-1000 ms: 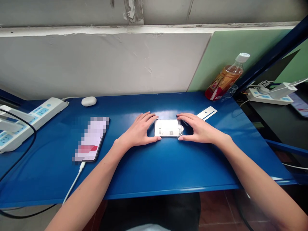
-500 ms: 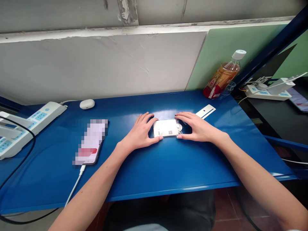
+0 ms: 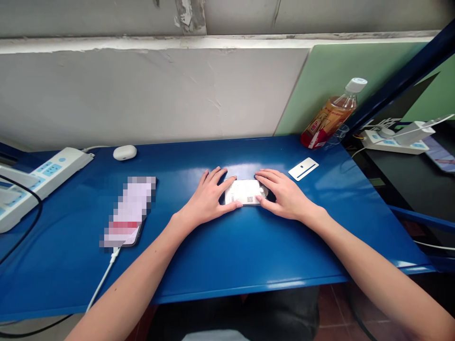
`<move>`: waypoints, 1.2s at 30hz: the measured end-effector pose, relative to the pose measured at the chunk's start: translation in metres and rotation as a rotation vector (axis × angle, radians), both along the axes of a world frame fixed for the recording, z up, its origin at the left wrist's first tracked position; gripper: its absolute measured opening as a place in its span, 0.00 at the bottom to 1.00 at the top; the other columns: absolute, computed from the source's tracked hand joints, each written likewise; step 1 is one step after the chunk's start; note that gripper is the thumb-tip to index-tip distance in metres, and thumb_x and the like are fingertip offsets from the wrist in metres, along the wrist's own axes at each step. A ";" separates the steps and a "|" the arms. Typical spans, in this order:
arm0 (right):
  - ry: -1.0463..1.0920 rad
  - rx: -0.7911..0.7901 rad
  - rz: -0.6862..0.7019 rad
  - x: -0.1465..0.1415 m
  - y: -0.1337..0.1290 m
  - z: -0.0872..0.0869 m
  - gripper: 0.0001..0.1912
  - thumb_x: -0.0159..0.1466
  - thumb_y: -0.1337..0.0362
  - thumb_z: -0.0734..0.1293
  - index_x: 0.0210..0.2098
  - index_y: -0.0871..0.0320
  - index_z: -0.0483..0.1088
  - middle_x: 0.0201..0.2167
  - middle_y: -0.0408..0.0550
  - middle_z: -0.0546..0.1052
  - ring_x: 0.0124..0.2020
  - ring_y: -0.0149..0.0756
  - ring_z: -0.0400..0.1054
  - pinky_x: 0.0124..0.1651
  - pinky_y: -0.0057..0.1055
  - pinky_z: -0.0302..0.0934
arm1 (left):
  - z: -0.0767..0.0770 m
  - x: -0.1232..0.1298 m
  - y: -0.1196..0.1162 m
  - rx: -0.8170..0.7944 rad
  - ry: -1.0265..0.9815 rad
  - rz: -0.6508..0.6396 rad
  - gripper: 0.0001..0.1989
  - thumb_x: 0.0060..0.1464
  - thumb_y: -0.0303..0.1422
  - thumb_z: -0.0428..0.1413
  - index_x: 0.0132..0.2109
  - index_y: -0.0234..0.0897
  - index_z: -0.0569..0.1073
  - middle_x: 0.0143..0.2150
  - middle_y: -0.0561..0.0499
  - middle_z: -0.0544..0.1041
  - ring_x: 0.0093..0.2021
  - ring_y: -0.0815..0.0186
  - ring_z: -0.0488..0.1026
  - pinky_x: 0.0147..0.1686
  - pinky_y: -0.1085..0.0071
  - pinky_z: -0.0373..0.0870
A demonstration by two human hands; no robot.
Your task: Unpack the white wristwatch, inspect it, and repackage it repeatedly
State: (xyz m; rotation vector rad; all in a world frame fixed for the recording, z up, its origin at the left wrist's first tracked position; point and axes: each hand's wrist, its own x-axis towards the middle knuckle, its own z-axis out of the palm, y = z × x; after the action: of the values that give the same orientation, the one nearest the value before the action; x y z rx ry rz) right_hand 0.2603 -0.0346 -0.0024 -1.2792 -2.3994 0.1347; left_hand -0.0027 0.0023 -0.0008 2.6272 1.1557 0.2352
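Note:
A small white package in clear wrapping [image 3: 243, 192], with a square code printed on it, lies flat on the blue table [image 3: 249, 251]. My left hand [image 3: 211, 195] grips its left end between thumb and fingers. At its right end, my right hand [image 3: 280, 193] has thumb and fingertips on the near and far edges, partly covering the clear wrapping. To the right of my right hand lies a white card with a dark stripe [image 3: 303, 169].
On the left are a charging phone [image 3: 130, 208], a white earbud case [image 3: 124, 152] and a power strip [image 3: 46, 184]. A drink bottle [image 3: 329, 121] stands at the back right, near a blue post. Another power strip [image 3: 396, 142] is beyond the post.
My right hand has shifted slightly left along the package, showing more of the white card beside it. The view has moved a little. Both hands remain on the package.

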 end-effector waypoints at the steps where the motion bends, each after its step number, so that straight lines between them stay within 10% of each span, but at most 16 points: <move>1: -0.013 -0.003 -0.010 0.000 -0.001 0.001 0.23 0.67 0.58 0.63 0.56 0.66 0.70 0.57 0.63 0.75 0.59 0.54 0.68 0.60 0.50 0.65 | 0.000 0.000 0.000 0.000 0.001 -0.001 0.38 0.60 0.57 0.52 0.68 0.38 0.64 0.71 0.35 0.57 0.72 0.44 0.50 0.69 0.44 0.45; 15: -0.329 0.036 -0.013 -0.012 -0.007 0.007 0.25 0.67 0.69 0.59 0.62 0.70 0.64 0.59 0.66 0.73 0.59 0.55 0.68 0.58 0.47 0.67 | -0.001 0.002 0.000 -0.018 -0.054 0.007 0.34 0.58 0.54 0.57 0.63 0.38 0.68 0.70 0.34 0.60 0.72 0.42 0.51 0.68 0.42 0.46; 36: -0.239 -0.021 -0.043 -0.012 -0.010 0.006 0.22 0.69 0.72 0.54 0.60 0.70 0.67 0.60 0.68 0.71 0.61 0.52 0.69 0.58 0.46 0.68 | 0.004 0.003 0.000 -0.027 -0.036 0.012 0.35 0.58 0.55 0.56 0.62 0.36 0.69 0.70 0.33 0.60 0.72 0.41 0.50 0.68 0.42 0.45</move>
State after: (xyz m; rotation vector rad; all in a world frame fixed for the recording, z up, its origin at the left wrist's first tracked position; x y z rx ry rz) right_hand 0.2480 -0.0445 0.0039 -1.4266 -2.5717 -0.0065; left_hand 0.0003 0.0023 0.0028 2.5826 1.1545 0.2666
